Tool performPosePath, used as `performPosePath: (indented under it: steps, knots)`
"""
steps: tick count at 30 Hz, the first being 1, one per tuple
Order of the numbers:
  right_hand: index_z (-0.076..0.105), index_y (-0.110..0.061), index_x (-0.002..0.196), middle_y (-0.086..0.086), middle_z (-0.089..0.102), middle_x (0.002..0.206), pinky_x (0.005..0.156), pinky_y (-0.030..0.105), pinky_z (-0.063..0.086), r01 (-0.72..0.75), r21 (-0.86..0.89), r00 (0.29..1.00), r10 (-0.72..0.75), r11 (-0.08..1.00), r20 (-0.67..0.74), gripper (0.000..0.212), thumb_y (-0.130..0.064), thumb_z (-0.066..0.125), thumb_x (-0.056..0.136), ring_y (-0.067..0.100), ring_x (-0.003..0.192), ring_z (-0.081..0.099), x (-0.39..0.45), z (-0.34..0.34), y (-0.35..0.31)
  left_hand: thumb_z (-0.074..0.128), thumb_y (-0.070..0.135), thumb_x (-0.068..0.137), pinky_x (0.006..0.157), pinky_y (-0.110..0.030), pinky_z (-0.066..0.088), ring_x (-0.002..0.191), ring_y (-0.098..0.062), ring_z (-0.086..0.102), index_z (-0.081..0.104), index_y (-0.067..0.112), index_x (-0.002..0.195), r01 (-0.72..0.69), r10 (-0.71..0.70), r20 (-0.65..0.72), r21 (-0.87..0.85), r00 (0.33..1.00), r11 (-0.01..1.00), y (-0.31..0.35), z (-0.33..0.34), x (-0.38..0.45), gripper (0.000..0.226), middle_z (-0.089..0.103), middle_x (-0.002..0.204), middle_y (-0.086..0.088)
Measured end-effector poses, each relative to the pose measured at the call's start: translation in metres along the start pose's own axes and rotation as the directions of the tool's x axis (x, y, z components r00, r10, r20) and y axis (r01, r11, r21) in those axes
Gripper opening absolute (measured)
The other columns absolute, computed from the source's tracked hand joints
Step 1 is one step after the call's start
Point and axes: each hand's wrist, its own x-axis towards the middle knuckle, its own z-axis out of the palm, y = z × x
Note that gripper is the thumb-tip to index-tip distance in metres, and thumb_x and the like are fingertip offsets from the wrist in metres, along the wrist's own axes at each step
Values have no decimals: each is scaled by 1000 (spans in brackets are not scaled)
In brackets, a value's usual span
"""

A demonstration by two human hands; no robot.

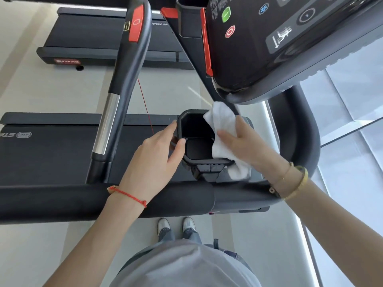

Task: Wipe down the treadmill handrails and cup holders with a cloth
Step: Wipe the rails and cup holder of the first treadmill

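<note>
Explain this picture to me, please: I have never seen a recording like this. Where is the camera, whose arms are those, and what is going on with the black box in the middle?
There is no robot here. The camera sits on a person's head and looks down, so you see their own two arms, their shoes and the floor below. They stand at a treadmill in a gym. The black box is the cup holder, fixed just beyond the wide padded handrail that crosses the picture. The left hand grips the holder's left rim and steadies it. The right hand holds a white cloth pressed over the holder's right rim, part of it hanging into the holder. Top right is the control panel with its green and red buttons. A second handrail, with a shiny metal section, runs away at the left. Another treadmill stands behind.
</note>
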Motion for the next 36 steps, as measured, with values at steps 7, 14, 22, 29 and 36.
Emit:
performPosePath:
  steps: [7,14,22,29,36]
  knots:
    - [46,-13,110,-12,52,80,58,14,37,79,-34,996,-80,996,-38,27,-37,50,98,2,70,50,-26,-8,7,41,40,99,86,-34,54,93,-10,64,43,25,145,-5,5,-3,-9,1000,1000,0,-1,0,49,66,102,7]
    - [47,-23,120,-21,55,75,64,6,39,281,-118,952,-292,953,-90,22,-33,47,100,-5,72,53,-90,-22,1,43,37,98,75,-29,54,83,-6,64,50,35,127,-36,35,-41,-35,999,999,-5,2,1,31,66,90,15]
    - [43,-11,144,1,51,144,120,32,19,678,-473,735,-524,563,430,55,-43,30,101,16,140,38,-70,-11,-13,39,34,102,60,-15,38,62,3,55,56,31,134,52,-63,-59,-167,996,985,-15,1,0,36,60,61,20]
    - [56,-12,103,-4,57,82,84,35,41,656,-629,741,-516,417,430,47,-45,23,104,22,78,55,-46,5,-23,44,34,100,67,-5,40,72,16,55,53,31,137,33,-41,-54,-133,998,991,-14,2,-6,38,58,89,32]
    - [60,-10,106,1,65,97,102,32,39,697,-647,682,-564,309,465,47,-42,26,103,24,94,58,-44,-18,-6,44,34,101,85,-33,52,94,-5,62,53,30,136,6,-13,-64,-114,998,993,-12,1,-8,37,64,97,21]
